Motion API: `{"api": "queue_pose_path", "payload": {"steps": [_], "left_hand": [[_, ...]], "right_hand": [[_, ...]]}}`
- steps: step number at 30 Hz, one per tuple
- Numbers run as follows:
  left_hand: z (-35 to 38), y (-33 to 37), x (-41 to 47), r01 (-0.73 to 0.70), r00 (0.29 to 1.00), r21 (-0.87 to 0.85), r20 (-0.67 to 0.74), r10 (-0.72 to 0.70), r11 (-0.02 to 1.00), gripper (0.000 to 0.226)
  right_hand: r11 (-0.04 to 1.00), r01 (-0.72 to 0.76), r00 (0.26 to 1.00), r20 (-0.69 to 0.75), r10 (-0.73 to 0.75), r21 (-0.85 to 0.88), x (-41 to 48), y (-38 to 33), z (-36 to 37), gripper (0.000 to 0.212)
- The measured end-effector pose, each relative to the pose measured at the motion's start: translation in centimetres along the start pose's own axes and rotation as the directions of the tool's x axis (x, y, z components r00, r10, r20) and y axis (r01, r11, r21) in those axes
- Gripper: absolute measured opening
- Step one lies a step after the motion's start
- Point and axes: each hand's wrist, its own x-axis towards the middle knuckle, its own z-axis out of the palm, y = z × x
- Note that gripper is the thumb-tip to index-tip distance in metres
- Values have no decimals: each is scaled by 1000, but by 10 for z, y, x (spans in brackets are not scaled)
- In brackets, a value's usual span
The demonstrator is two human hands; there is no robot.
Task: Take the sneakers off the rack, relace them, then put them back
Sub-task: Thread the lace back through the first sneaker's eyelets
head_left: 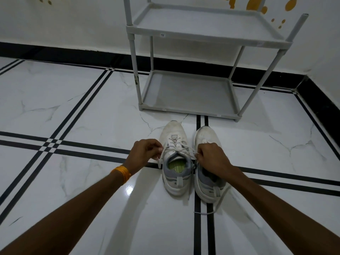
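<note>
Two white and grey sneakers stand side by side on the floor, toes pointing at the rack. The left sneaker (175,173) has a green insole, and its white lace (181,150) is stretched across the tongue between both hands. My left hand (145,150) pinches one lace end to the left of the shoe. My right hand (211,157) pinches the other end and covers the middle of the right sneaker (209,188). A loose lace (217,205) trails from the right sneaker onto the floor. The grey two-shelf rack (189,109) stands just beyond, with nothing on its shelves.
The floor is glossy white marble tile with black stripes. A white wall with a black skirting runs behind the rack and turns a corner at the right. An orange band sits on my left wrist (122,173).
</note>
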Motion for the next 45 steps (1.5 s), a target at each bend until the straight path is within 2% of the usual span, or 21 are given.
{"api": "queue_pose_path", "payload": {"steps": [4, 7, 9, 11, 13, 16, 20, 22, 25, 26, 32, 40, 43, 45], "left_hand": [[7, 1, 0, 22, 995, 75, -99, -14, 997, 6], [17, 6, 4, 111, 973, 65, -209, -95, 992, 7], [21, 5, 9, 139, 961, 131, -259, -101, 982, 7], [22, 5, 12, 108, 964, 272, -265, -33, 956, 9], [21, 5, 13, 104, 962, 287, -272, -23, 952, 9], [19, 7, 13, 165, 943, 229, -321, -86, 959, 9], [26, 12, 12, 138, 959, 399, -284, -21, 906, 10], [27, 13, 13, 193, 942, 328, -327, -80, 925, 11], [23, 12, 17, 331, 873, 68, -400, -278, 941, 13], [23, 10, 17, 363, 858, 36, -402, -319, 931, 12], [25, -5, 14, 370, 867, 229, -432, -247, 900, 8], [26, -9, 13, 369, 859, 210, -449, -246, 906, 10], [26, -10, 15, 366, 855, 152, -444, -267, 918, 9], [24, -9, 14, 353, 868, 52, -390, -307, 934, 8]], "right_hand": [[1000, -14, 1000, 14, 14, 22, 0, -3, -1, 20], [1000, -10, 1000, 25, 10, 18, -1, -3, -2, 20], [1000, -20, 999, 26, 19, 23, 0, -3, -1, 20], [999, -29, 999, 28, 28, 30, 0, -3, -1, 20], [999, -31, 999, 31, 30, 29, 1, -2, 0, 19], [999, -27, 999, 24, 27, 24, 1, -2, 1, 20], [1000, -23, 1000, 14, 22, 6, 2, -1, 4, 19], [1000, -3, 1000, -1, 3, -15, 2, 0, 6, 19], [994, 47, 998, -24, -49, -101, -1, 1, 7, 18], [989, 65, 997, -26, -69, -133, -2, 1, 7, 17], [964, 140, 987, -48, -154, -226, -10, 2, 10, 9], [956, 146, 987, -32, -159, -256, -14, 3, 11, 8], [964, 107, 994, 35, -102, -242, -12, -1, 8, 12], [984, 30, 996, 92, -14, -176, -6, -5, -2, 16]]}}
